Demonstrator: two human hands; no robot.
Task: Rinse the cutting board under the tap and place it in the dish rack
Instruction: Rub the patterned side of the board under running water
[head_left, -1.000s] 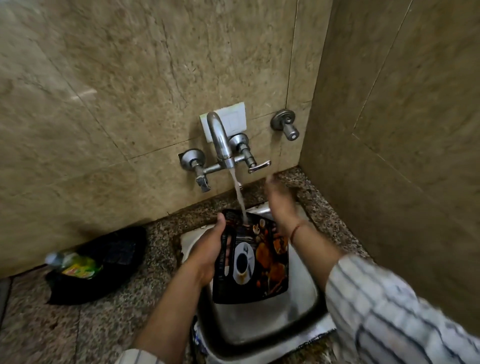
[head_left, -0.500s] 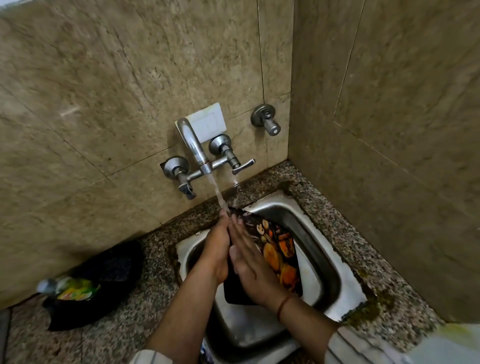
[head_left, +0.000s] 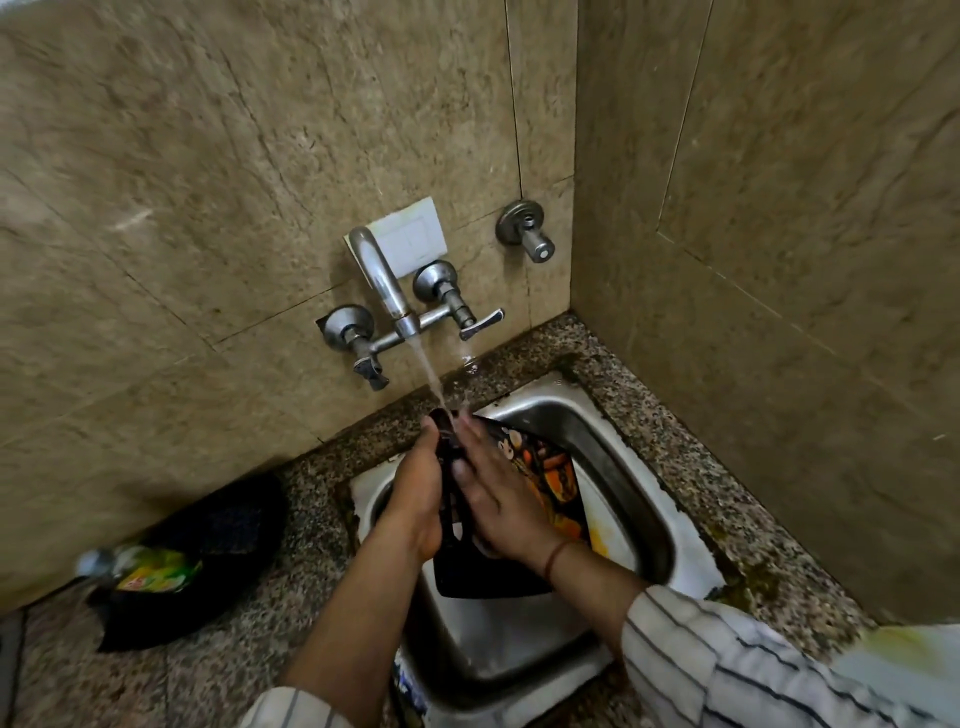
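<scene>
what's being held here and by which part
The cutting board, upright over the sink: left hand grips its left edge, right hand lies flat on its face.

The black rectangular cutting board (head_left: 545, 478) bears an orange and brown food print. The speckled grey-brown granite surface (head_left: 675, 431) frames a silver steel sink (head_left: 613, 441). Beige marbled wall tiles (head_left: 260, 156); white sleeve with dark stripes (head_left: 727, 670); green-labelled bottle (head_left: 150, 569).

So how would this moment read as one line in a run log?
phase: rinsing | cutting board: tilted over sink, under tap stream | left hand: gripping board edge | right hand: rubbing printed face | rack: unseen
</scene>
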